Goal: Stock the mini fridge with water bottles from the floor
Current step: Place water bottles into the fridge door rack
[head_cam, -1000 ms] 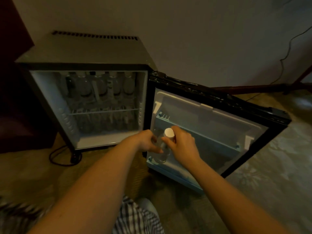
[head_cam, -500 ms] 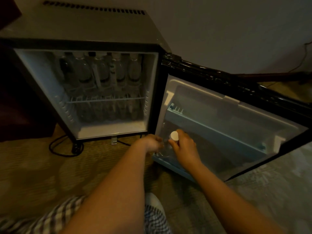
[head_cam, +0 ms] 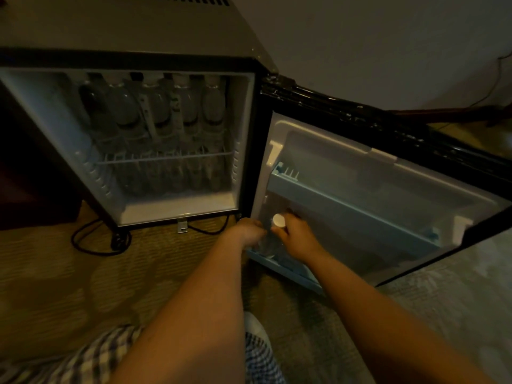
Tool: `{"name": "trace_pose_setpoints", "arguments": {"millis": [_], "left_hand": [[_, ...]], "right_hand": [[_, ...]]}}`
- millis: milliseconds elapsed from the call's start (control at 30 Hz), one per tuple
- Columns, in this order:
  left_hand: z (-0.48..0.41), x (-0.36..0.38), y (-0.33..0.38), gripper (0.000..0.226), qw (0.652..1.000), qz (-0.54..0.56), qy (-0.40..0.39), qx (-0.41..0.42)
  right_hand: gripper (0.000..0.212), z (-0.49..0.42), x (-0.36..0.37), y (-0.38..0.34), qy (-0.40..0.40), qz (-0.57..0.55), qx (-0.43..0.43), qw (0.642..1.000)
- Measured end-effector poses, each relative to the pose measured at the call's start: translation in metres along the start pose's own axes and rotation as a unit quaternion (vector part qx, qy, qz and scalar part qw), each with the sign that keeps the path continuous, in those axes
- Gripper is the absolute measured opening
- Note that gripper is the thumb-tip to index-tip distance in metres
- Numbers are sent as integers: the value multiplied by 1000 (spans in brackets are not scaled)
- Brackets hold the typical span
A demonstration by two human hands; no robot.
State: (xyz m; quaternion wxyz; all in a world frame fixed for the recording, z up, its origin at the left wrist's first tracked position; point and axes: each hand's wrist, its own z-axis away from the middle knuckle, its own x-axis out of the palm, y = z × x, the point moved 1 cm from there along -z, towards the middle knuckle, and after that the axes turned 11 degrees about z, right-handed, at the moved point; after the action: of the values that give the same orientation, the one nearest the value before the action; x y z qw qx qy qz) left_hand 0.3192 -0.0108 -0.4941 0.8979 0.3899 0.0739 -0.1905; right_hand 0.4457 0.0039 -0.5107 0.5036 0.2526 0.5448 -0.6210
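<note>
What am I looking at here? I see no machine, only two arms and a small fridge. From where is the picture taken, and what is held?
There is no machine: a person works with bare hands. The picture comes from a camera worn on the head, looking forward and down, so the arms enter from below. The fridge stands open on the carpet, with water bottles already inside, above and below a wire shelf. Its door swings to the right. Both hands hold one clear bottle with a white cap: the left hand at its side, the right hand just under the cap. Its lower part sits inside the bottom shelf of the door. A black cable lies on the carpet.
</note>
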Motion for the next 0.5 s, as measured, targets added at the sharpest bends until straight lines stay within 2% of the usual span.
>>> {"name": "trace_pose_setpoints", "arguments": {"millis": [100,233,300,433,500], "left_hand": [[-4,-5,-1,36,999,40,36,-10],[1,-6,2,35,997,34,71,14],[9,-4,6,35,996,4,85,28],[32,0,19,37,992,-63,75,78],[53,5,30,37,989,-91,51,109]], "right_hand": [[28,0,-1,-4,-10,-6,2,1000],[49,12,-9,-6,-50,33,-1,998],[50,23,-16,-5,-69,51,2,996],[35,55,-40,0,-81,80,7,993],[35,78,-55,6,-77,98,-2,992]]}}
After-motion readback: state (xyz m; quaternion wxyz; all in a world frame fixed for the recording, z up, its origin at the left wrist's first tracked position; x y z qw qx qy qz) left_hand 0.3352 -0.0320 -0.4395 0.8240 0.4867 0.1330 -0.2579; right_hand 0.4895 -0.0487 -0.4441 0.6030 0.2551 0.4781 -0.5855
